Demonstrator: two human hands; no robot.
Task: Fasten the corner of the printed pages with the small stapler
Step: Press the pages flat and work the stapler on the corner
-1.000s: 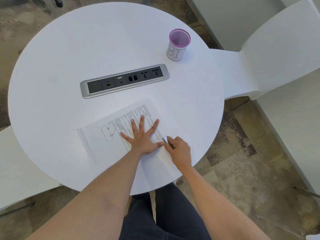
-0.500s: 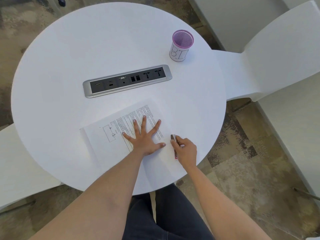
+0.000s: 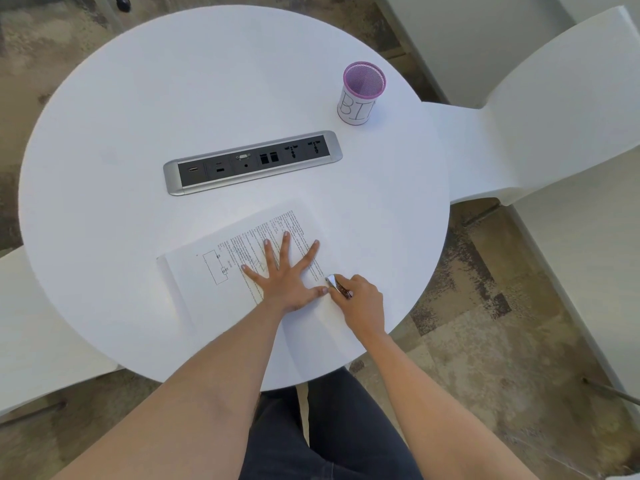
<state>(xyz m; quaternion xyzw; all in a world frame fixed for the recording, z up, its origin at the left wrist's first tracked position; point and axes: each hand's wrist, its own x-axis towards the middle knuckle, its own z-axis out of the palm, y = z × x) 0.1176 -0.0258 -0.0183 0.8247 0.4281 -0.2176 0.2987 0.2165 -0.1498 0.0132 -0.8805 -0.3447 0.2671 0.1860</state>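
Note:
The printed pages [image 3: 207, 271] lie at an angle on the near part of the round white table [image 3: 138, 116], with text and a small circuit drawing on the top sheet. My left hand [image 3: 287, 275] rests flat on them, fingers spread. The small stapler [image 3: 337, 287], silver at its tip and dark behind, is gripped by my right hand [image 3: 362, 303] at the right edge of the pages. Its tip sits just beside my left thumb. The paper corner under the stapler is hidden by the hands.
A grey power and data socket strip [image 3: 252, 162] is set into the table's middle. A pink mesh pen cup [image 3: 362, 93] with a white label stands at the far right. White chairs [image 3: 554, 109] flank the table on the right and left.
My right hand drew the stapler a little away from the pages half a second ago, then brought it back against the paper edge by my left thumb. My left hand stayed flat.

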